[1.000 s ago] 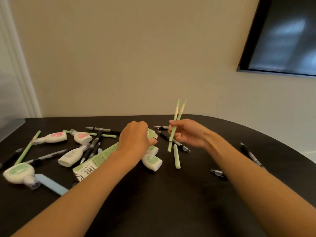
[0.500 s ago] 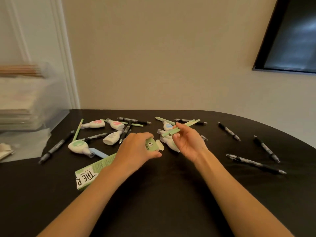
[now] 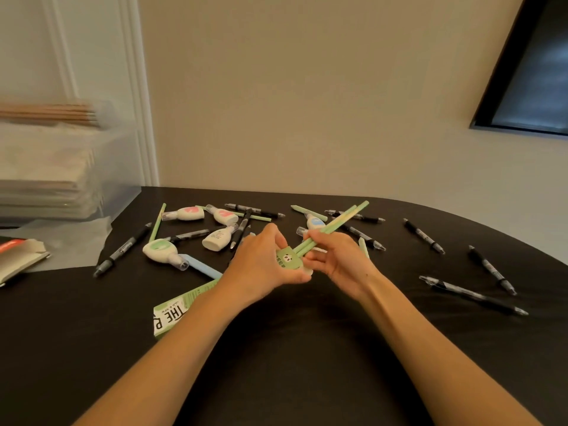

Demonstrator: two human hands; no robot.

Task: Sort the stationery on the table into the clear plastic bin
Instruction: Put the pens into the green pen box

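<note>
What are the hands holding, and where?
Left hand grips the box near its panda end; right hand pinches pencils near their lower ends.

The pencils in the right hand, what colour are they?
The pencils are pale green, one with a yellowish tint; the head view shows them best.

A plain beige wall (image 3: 307, 103) fills the background. White door moulding (image 3: 135, 103) runs down its left side. A dark, black-framed panel (image 3: 534, 87) hangs at the upper right; whether it is a window or a screen is unclear. At the far left lies a torn-open cardboard packet (image 3: 18, 259) with red print, just beside a translucent sheet (image 3: 70, 241).
</note>
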